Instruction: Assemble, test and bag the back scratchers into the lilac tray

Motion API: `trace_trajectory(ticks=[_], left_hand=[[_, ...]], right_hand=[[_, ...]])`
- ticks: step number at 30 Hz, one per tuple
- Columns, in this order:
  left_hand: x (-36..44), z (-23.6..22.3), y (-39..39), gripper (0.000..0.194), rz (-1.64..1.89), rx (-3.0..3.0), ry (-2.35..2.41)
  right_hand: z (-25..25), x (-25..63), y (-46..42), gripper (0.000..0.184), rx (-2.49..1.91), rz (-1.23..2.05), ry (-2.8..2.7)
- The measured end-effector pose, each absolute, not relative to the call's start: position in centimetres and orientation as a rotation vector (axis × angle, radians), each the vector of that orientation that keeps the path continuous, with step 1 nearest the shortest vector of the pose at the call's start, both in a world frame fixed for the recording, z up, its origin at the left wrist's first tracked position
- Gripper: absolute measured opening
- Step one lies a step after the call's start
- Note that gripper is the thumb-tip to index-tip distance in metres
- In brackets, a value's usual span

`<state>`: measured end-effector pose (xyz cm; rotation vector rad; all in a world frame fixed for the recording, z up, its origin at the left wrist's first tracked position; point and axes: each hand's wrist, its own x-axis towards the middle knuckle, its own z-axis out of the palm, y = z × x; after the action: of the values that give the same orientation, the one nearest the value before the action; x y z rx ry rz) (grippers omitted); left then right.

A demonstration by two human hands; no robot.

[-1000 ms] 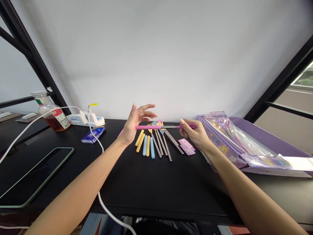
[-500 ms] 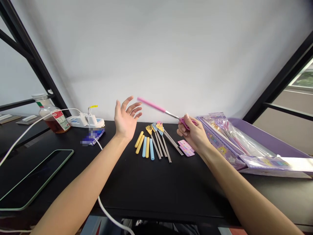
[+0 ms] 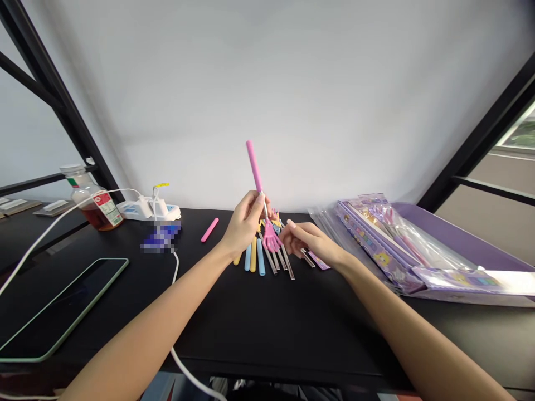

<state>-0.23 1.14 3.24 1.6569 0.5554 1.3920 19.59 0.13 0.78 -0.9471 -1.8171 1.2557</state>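
Here the left hand [image 3: 244,225] grips a pink back scratcher [image 3: 254,172] upright.

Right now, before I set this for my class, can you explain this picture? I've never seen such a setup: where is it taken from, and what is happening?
A camera worn on a person's head took this, looking forward and down at their own bare hands. The left hand grips a pink-sleeved metal back scratcher upright by its shaft, pink hand-shaped claw downward. The right hand's fingertips are close to that claw. On the black desk lie a loose pink tube, a pale blue tube and a yellow tube.
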Motion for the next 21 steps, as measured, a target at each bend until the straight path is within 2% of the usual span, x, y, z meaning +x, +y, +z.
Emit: trace_trajectory(ticks=[2,5,11,17,21], left_hand=[[-0.7,3.7,0.9,0.026,1.253,1.71,0.571],[-1.3,4.0,0.6,0.03,1.067,1.917,0.657],[-1.6,3.4,0.6,0.036,0.822,2.174,0.703],[-1.4,2.8,0.8,0.038,0.766,2.212,0.707],[-1.5,2.6,1.2,0.037,0.875,2.267,0.762]], right_hand=[[1.2,20.2,0.2,0.058,-0.976,1.109,-1.773],[1.7,20.8,0.1,0.043,-0.89,0.952,-1.626],[2.5,20.4,-0.6,0.036,-0.719,0.918,-1.534],[3.1,20.3,-0.6,0.042,-0.743,0.797,-1.462],[3.1,20.4,-0.6,0.042,-0.733,0.767,-1.421]])
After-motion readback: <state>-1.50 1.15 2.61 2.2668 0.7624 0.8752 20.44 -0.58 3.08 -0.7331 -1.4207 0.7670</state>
